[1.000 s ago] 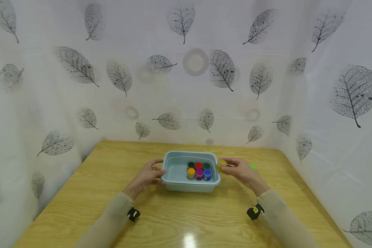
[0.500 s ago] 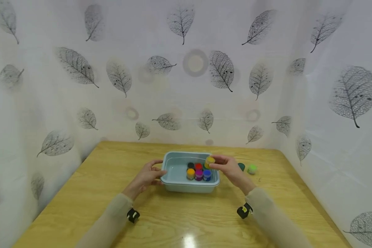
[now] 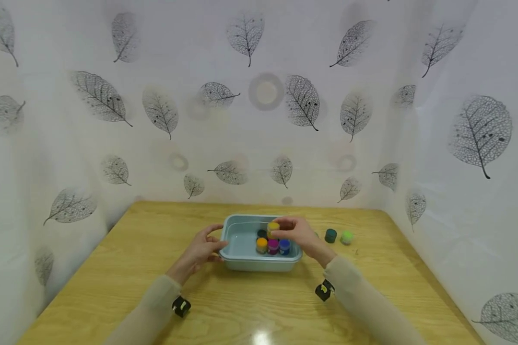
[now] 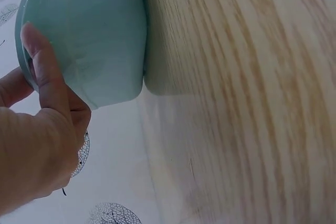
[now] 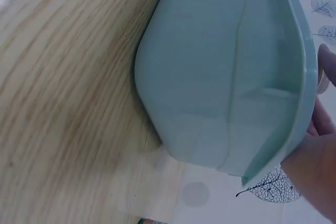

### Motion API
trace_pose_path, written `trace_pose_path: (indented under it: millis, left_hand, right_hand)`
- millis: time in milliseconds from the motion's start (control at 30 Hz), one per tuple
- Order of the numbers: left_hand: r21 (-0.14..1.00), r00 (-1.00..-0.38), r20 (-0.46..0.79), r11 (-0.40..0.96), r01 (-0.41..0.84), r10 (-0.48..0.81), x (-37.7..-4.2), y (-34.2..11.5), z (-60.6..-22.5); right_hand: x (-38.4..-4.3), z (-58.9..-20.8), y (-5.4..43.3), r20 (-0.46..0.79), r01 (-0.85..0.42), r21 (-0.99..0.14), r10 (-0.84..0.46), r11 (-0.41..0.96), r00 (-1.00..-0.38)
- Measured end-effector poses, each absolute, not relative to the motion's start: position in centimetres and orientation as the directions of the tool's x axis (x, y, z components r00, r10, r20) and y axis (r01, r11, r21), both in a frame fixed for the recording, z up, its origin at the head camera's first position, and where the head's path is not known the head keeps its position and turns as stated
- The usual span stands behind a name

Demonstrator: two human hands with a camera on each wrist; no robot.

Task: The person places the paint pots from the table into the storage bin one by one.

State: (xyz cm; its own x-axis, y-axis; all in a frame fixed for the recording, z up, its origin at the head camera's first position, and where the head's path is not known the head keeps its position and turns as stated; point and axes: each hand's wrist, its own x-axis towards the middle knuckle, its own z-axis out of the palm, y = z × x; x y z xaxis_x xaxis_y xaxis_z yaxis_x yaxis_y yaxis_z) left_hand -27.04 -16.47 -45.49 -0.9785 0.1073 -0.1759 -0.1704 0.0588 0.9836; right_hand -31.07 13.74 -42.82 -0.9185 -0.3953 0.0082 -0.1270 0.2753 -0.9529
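A pale blue plastic basin (image 3: pixel 241 266) stands on the table, and my left hand (image 3: pixel 198 251) grips its left rim. In the left wrist view, fingers (image 4: pixel 44 72) wrap that rim. My right hand (image 3: pixel 301 235) pinches a small yellow paint jar (image 3: pixel 273 227) over the basin's inside. Below it, in the basin's right half, stand an orange jar (image 3: pixel 261 246), a purple jar (image 3: pixel 273 247), a blue jar (image 3: pixel 284 247) and a black jar (image 3: pixel 261 234). The held jar and right hand cover the spots behind the purple and blue ones.
To the right of the basin, a dark green jar (image 3: pixel 330 235) and a light green jar (image 3: pixel 347 237) stand on the wooden table (image 3: pixel 224 306). A white leaf-print curtain (image 3: pixel 259 134) hangs behind the table and along its sides.
My right hand has carried the yellow jar leftward, from beside the basin's right rim to over the jars inside. The two green jars on the table have come into view. My left hand keeps its grip.
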Motion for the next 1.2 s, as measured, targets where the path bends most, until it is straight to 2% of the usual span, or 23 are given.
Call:
trace_pose_path:
  millis: [367,800,1200]
  left_hand:
    - [0.986,-0.98,-0.165,0.059,-0.159,0.112,-26.7,-16.4,-45.3]
    - [0.985,-0.975,-0.172,0.058,-0.165,0.141,-26.5,-16.7,-45.3]
    - [0.982,-0.971,-0.183,0.066,-0.175,0.156,-26.6,-16.6,-45.2]
  right_hand:
    - [-31.6,-42.5,11.5,-0.043,-0.095,-0.929,-0.36,0.357,-0.932]
    - [-32.5,-43.6,8.5,0.03,-0.186,-0.882,-0.342,0.432,-0.939]
    - [-32.3,-44.2,7.0,0.015,-0.18,-0.895,-0.374,0.409,-0.927]
